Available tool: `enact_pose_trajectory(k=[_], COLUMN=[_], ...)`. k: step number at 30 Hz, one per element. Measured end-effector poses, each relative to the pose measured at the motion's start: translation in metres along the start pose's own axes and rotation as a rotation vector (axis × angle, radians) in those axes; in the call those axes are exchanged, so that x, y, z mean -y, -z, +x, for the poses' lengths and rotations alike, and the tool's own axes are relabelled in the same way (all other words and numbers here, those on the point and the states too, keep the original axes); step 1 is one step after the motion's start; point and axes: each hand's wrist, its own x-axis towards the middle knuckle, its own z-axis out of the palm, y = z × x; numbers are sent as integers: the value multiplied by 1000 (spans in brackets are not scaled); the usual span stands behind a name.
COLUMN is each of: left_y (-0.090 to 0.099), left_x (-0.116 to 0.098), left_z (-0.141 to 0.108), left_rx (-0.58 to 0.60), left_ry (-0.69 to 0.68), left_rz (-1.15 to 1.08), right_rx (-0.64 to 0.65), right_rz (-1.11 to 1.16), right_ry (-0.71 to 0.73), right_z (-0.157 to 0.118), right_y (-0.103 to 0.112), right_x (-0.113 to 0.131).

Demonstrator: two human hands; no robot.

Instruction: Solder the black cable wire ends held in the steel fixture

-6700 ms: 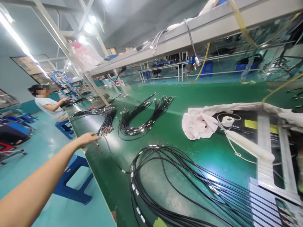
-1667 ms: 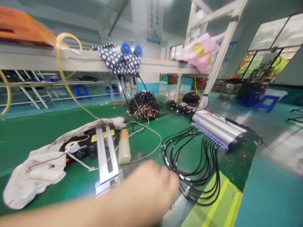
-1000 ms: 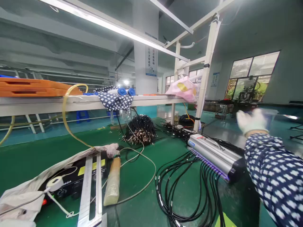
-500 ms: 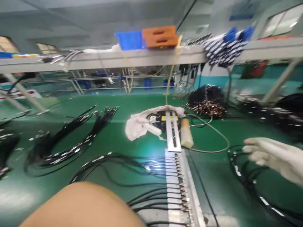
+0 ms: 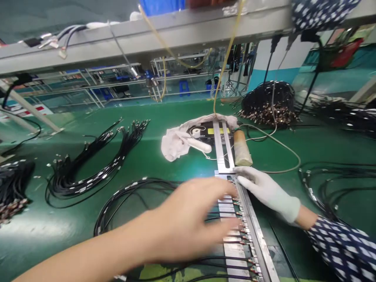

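Observation:
My bare left hand [image 5: 194,219], smeared by motion, is over the slotted metal fixture [image 5: 232,239] with its thumb and fingers spread apart. Black cables [image 5: 205,260] lie side by side across this fixture, their coppery connector ends [image 5: 249,260] lined up along a metal rail [image 5: 263,243]. My right hand [image 5: 267,192], in a white glove, has its outstretched fingertips at the rail's far end, beside a slotted metal plate [image 5: 219,152]. No held item shows in either hand. The left hand hides some of the cables and slots.
Cable bundles [image 5: 85,180] lie at left, more loops [image 5: 317,192] at right. Behind the fixture are a black device [image 5: 205,135], a pinkish-white cloth [image 5: 173,145] and a taped cylinder [image 5: 242,150]. A cable heap [image 5: 267,102] sits at back right, beneath a shelf beam [image 5: 188,39].
My right hand has come in from the right to the rail's far end. My left hand has swung into view over the cables. The view has tilted downward.

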Motion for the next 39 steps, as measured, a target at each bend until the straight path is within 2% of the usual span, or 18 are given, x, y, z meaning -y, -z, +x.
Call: enact_pose_trajectory(k=[4,6,8,11,16,21,23,24,26,29,31,34,39], left_y=[3,-1,-2,4,28,55,67,73,82,78,68,54,49], left_x=[59,85,98,99,92,92,88,85,78,72,75,87,99], left_z=[0,-5,-7,4,28,46,56,60,64,53,38,16,2], left_rx=[82,102,121,200,409,714,796,797,726,656,650,538,436], left_ry=[180,222,244,260,296,381,414,418,399,381,419,460,445], left_rz=[286,319,324,318,251,35,-35,-65,-153,-281,-189,-32,-36], right_rx=[-302,-365,-352,-304,-281,-230,-212,-206,-201,-197,-190,-180,-173], right_rz=[-143,-158,-136,-89,-82,-106,-121,-128,-140,-156,-165,-177,-187], right_ry=[-76,-78,-45,-2,26,48,57,60,60,48,41,35,29], right_z=[8,6,4,5,10,11,12,12,12,11,11,11,11], right_y=[-7,-11,-18,-27,-31,-30,-30,-30,-30,-29,-29,-29,-27], right_x=[-21,-23,-22,-23,-31,-30,-29,-29,-28,-27,-26,-25,-25])
